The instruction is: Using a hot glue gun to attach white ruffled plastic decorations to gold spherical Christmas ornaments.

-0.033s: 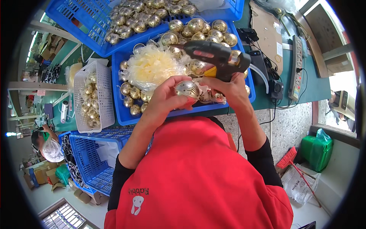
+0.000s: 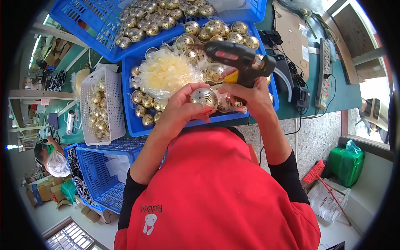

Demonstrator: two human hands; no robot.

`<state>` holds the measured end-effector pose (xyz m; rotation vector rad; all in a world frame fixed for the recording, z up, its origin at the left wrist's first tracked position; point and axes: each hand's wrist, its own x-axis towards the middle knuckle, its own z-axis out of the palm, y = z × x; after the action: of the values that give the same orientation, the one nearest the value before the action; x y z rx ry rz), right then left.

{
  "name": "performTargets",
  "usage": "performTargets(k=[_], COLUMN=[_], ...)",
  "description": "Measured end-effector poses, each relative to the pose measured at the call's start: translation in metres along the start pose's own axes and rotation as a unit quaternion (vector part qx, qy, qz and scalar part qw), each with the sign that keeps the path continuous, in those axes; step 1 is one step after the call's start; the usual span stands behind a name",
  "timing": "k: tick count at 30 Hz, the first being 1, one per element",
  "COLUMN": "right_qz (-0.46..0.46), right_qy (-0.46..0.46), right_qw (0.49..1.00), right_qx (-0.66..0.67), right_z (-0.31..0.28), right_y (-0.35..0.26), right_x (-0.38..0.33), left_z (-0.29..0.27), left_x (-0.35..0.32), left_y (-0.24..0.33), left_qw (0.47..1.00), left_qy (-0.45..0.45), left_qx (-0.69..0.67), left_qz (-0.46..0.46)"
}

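Observation:
My left hand (image 2: 177,109) is closed around a shiny gold ball ornament (image 2: 204,98) with dark markings, held over the near edge of a blue tray (image 2: 128,112). In my right hand (image 2: 257,99) is a black hot glue gun (image 2: 234,55) with a yellow trigger; its nozzle points left, above the tray and apart from the ball. My fingers wrap its handle, partly hiding it. Many similar gold balls (image 2: 148,120), some in clear wrap, fill the tray. Among them lies a clear plastic bag of pale yellow pieces (image 2: 168,70).
A tilted blue crate (image 2: 89,25) with more balls stands behind. Left is a white perforated basket (image 2: 114,112) of balls. A power strip (image 2: 324,79), adapters and cables lie at the right. Below left are blue crates (image 2: 98,179); another person (image 2: 57,162) is farther off.
The glue gun has shifted slightly to the right, its nozzle a little farther from the left side. The ball has turned slightly in my left hand.

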<state>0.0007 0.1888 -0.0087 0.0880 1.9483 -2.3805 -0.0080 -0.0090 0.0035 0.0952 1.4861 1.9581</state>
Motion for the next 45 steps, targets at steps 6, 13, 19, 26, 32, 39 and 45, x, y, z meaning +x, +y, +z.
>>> performTargets(k=[6, 13, 19, 26, 32, 39, 45], right_qz=[0.050, 0.034, 0.016, -0.003, -0.029, -0.026, -0.005], right_qy=[-0.058, -0.063, -0.036, 0.004, 0.031, 0.041, 0.049], right_qw=[0.962, 0.942, 0.966, 0.982, 0.995, 0.998, 0.998], right_qx=[0.261, 0.327, 0.255, 0.187, 0.094, 0.027, 0.024], right_z=[0.001, -0.003, 0.002, 0.010, 0.022, 0.028, 0.034], right_y=[-0.007, -0.005, -0.006, -0.005, -0.009, -0.010, -0.006], right_x=[0.003, 0.010, 0.011, 0.013, 0.011, 0.013, 0.018], left_z=[-0.002, 0.004, 0.003, 0.011, 0.010, 0.009, 0.021], left_x=[0.003, 0.001, 0.002, 0.000, 0.007, 0.005, -0.010], left_y=[-0.005, -0.006, -0.003, -0.007, -0.014, -0.022, -0.028], left_qw=[0.989, 0.988, 0.992, 0.989, 0.989, 0.991, 0.985], left_qy=[-0.052, -0.032, -0.029, -0.006, 0.037, 0.084, 0.141], left_qx=[-0.133, -0.147, -0.123, -0.147, -0.125, -0.099, 0.023], left_qz=[-0.048, -0.031, -0.022, -0.008, -0.071, -0.032, 0.102])
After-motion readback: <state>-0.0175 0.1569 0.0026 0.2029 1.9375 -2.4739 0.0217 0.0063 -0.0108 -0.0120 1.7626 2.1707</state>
